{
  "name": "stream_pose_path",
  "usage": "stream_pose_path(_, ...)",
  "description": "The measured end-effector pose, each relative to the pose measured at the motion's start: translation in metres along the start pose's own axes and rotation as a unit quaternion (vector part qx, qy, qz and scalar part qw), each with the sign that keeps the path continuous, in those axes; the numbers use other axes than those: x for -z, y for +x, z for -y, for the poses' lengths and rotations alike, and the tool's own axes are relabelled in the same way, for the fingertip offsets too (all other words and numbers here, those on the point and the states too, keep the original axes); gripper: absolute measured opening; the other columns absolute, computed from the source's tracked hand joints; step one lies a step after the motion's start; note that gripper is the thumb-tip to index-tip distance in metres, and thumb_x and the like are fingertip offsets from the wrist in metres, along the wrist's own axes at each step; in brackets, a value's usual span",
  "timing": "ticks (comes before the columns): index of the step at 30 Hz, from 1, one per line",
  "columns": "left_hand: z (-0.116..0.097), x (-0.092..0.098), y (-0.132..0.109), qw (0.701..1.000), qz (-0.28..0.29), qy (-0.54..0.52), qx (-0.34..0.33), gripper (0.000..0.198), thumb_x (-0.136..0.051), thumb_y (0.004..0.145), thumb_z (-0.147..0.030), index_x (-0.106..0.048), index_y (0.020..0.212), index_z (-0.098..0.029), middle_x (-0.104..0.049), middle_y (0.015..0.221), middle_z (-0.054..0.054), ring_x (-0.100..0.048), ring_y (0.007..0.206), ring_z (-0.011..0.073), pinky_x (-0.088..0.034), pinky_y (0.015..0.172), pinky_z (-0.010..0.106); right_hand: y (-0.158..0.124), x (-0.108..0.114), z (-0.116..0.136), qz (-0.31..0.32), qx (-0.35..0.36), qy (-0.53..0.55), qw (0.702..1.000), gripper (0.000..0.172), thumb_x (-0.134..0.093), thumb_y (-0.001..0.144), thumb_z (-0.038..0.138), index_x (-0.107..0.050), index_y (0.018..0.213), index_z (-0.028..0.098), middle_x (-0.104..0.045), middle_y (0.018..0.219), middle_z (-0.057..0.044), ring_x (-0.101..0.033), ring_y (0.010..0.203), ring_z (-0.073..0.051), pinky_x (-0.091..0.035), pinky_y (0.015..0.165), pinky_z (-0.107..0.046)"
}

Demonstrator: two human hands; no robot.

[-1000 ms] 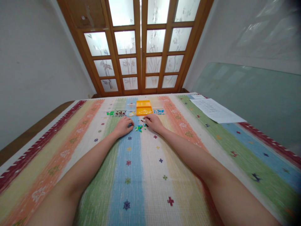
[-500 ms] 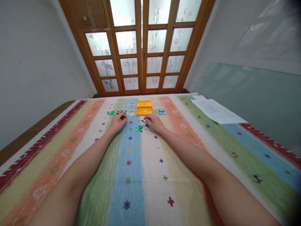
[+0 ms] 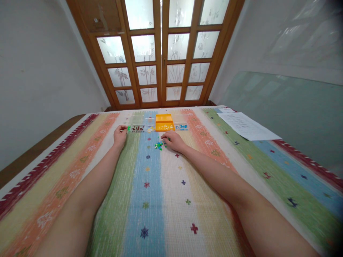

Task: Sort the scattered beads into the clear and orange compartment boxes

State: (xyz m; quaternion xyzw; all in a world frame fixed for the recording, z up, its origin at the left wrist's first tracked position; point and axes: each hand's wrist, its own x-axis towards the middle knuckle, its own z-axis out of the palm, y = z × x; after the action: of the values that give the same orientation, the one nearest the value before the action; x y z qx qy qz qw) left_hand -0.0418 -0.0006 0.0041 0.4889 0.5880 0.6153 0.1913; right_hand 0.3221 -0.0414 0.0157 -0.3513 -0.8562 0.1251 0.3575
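Note:
My left hand (image 3: 119, 135) reaches far out to the left end of a row of small clear boxes (image 3: 138, 128), its fingers curled at the spot where green pieces lay. What it pinches is too small to make out. My right hand (image 3: 171, 139) rests on the striped cloth beside a little heap of mixed green, blue and dark beads (image 3: 159, 145), fingertips bent down onto them. An orange tray (image 3: 164, 122) with pale pieces stands just beyond the heap, and a clear box with blue pieces (image 3: 181, 126) sits to its right.
The striped, many-coloured cloth (image 3: 150, 200) covers the whole table. A printed sheet of paper (image 3: 245, 125) lies at the far right. Wooden glazed doors (image 3: 160, 53) stand behind the table, and a leaning glass pane (image 3: 289, 107) is on the right.
My left hand has slid from beside the bead heap out to the left end of the clear boxes. My right hand has shifted slightly left onto the heap.

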Motion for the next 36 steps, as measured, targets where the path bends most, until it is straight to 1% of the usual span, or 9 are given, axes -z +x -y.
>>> stream_pose_path(5,-0.005,0.002,-0.002,0.999,-0.013,-0.002,0.035,0.023,-0.066,0.077,-0.025,-0.076,0.096,-0.016,-0.071,0.087,0.003,-0.059,0.074,0.0157,-0.046,0.07,0.025,0.001,0.002,0.0,0.004,0.003,-0.025,1.0,0.019,-0.059,0.087,0.007,-0.072,0.088,0.021,-0.071,0.094,-0.006,-0.061,0.097,-0.023,-0.045,0.091,-0.036)
stream_pose_path(8,-0.013,0.002,-0.005,0.998,-0.005,-0.03,0.059,0.035,-0.062,0.079,-0.024,-0.077,0.11,-0.014,-0.074,0.101,0.007,-0.059,0.071,0.0136,-0.047,0.067,0.024,0.001,0.007,-0.001,0.001,-0.006,-0.041,0.999,0.015,-0.061,0.086,0.008,-0.07,0.087,0.02,-0.071,0.095,-0.006,-0.06,0.097,-0.024,-0.044,0.09,-0.036)
stream_pose_path(12,-0.02,0.002,-0.006,0.991,0.032,-0.08,0.106,0.055,-0.057,0.078,-0.015,-0.071,0.132,-0.017,-0.072,0.121,0.01,-0.06,0.066,0.0085,-0.049,0.064,0.022,0.0,0.01,0.0,0.027,0.002,-0.066,0.997,0.009,-0.064,0.085,0.012,-0.068,0.085,0.02,-0.069,0.097,-0.007,-0.06,0.097,-0.024,-0.044,0.09,-0.036)
stream_pose_path(17,-0.013,0.003,-0.003,0.989,0.041,-0.09,0.111,0.062,-0.054,0.08,-0.011,-0.066,0.14,-0.019,-0.071,0.129,0.011,-0.061,0.063,0.0059,-0.051,0.064,0.02,-0.001,0.008,0.001,0.044,0.013,-0.098,0.994,0.001,-0.067,0.086,0.019,-0.067,0.087,0.02,-0.067,0.099,-0.008,-0.058,0.099,-0.025,-0.044,0.092,-0.036)
stream_pose_path(21,-0.005,0.002,-0.001,0.991,0.04,-0.081,0.098,0.061,-0.052,0.078,-0.01,-0.068,0.136,-0.017,-0.07,0.134,0.012,-0.063,0.065,0.0067,-0.052,0.067,0.022,-0.001,0.008,0.002,0.049,0.006,-0.098,0.994,0.002,-0.068,0.086,0.02,-0.068,0.087,0.02,-0.066,0.1,-0.008,-0.058,0.1,-0.024,-0.044,0.091,-0.036)
stream_pose_path(25,-0.001,0.001,0.0,0.994,0.045,-0.059,0.082,0.059,-0.052,0.076,-0.012,-0.071,0.132,-0.017,-0.071,0.13,0.011,-0.064,0.068,0.0089,-0.054,0.071,0.025,0.0,0.011,0.004,0.057,-0.002,-0.092,0.994,0.006,-0.066,0.084,0.016,-0.069,0.088,0.02,-0.067,0.101,-0.008,-0.058,0.101,-0.024,-0.044,0.092,-0.036)
stream_pose_path(31,0.004,0.001,-0.002,0.997,0.064,0.035,0.039,0.051,-0.053,0.084,-0.017,-0.071,0.131,-0.018,-0.073,0.126,0.009,-0.066,0.075,0.0149,-0.055,0.083,0.031,-0.001,0.01,0.006,0.061,-0.006,-0.102,0.993,0.002,-0.067,0.087,0.019,-0.068,0.089,0.02,-0.067,0.102,-0.008,-0.058,0.101,-0.024,-0.043,0.094,-0.036)
stream_pose_path(33,0.002,0.001,-0.004,0.994,0.074,0.084,0.001,0.047,-0.054,0.086,-0.018,-0.072,0.129,-0.018,-0.073,0.124,0.008,-0.067,0.082,0.018,-0.054,0.09,0.034,-0.001,0.01,0.005,0.061,-0.009,-0.11,0.992,0.002,-0.068,0.087,0.02,-0.068,0.089,0.02,-0.066,0.101,-0.008,-0.058,0.101,-0.024,-0.043,0.092,-0.035)
stream_pose_path(36,-0.007,0.0,-0.012,0.981,0.093,0.146,-0.091,0.039,-0.057,0.087,-0.018,-0.075,0.122,-0.02,-0.073,0.12,0.009,-0.066,0.094,0.0224,-0.05,0.101,0.038,-0.001,0.008,0.005,0.058,-0.012,-0.118,0.991,0.003,-0.069,0.087,0.02,-0.067,0.089,0.02,-0.066,0.1,-0.008,-0.058,0.1,-0.024,-0.043,0.09,-0.035)
